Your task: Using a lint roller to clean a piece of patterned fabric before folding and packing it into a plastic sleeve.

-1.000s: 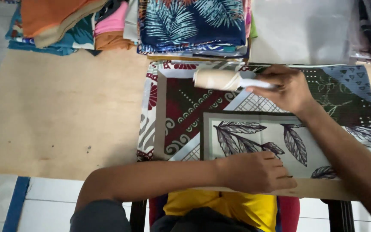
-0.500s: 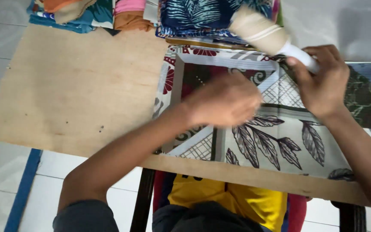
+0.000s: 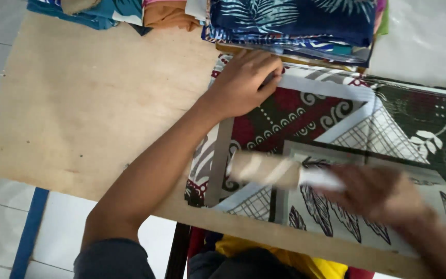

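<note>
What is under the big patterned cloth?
The patterned cloth lies on a wooden board, bare at its left. The left hand presses its top edge. Anything else beneath is covered.

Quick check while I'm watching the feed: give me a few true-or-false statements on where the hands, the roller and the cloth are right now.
1. The left hand lies flat on the patterned cloth near its far edge. True.
2. The right hand holds a roller by its white handle. True; both are motion-blurred.
3. The roller is over the bare wood of the table. False: it is over the cloth, near the table's near edge.
4. The fabric stack sits at the far side of the table. True.
5. The left hand grips the roller too. False: it is apart from the roller, near the stack.
</note>
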